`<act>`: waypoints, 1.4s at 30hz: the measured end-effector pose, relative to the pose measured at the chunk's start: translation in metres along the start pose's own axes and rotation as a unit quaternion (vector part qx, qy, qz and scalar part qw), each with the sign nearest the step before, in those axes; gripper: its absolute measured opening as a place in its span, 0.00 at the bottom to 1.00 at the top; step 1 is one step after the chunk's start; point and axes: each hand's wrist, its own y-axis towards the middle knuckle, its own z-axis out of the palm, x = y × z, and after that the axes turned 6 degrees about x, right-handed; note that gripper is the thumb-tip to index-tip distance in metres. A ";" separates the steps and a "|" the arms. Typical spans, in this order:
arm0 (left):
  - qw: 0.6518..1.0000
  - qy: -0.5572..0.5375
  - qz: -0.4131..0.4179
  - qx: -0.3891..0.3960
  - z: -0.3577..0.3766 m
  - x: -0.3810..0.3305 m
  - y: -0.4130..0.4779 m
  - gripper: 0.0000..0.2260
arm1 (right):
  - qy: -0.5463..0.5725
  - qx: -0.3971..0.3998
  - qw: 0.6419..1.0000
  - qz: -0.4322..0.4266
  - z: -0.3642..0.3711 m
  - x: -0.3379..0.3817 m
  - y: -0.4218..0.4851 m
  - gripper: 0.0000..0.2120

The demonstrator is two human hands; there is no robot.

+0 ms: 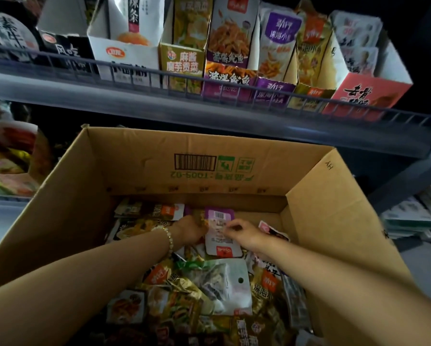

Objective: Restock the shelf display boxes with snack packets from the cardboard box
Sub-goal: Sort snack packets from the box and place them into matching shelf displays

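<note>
Packet (220, 237) (likely upright) between left hand (188, 232), right hand (246, 233)

Pale stacked cartons (409, 217) at far right

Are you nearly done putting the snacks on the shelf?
Not yet. The shelf display boxes already hold upright packets. Right now the left hand and right hand grip one purple-topped packet inside the cardboard box. A big pile of loose packets is left in it to put away.
</note>
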 end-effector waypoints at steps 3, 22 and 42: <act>0.982 -0.184 -0.043 0.005 0.007 -0.003 0.008 0.18 | 0.033 0.006 0.999 0.004 0.002 0.001 0.000 0.16; 0.922 -0.315 0.190 -0.125 -0.057 -0.065 -0.151 0.11 | 0.333 0.084 0.911 -0.229 -0.028 0.091 -0.131 0.14; 0.891 -0.368 0.247 0.102 -0.056 -0.069 -0.158 0.33 | -0.050 -0.004 0.922 -0.384 -0.015 0.090 -0.135 0.28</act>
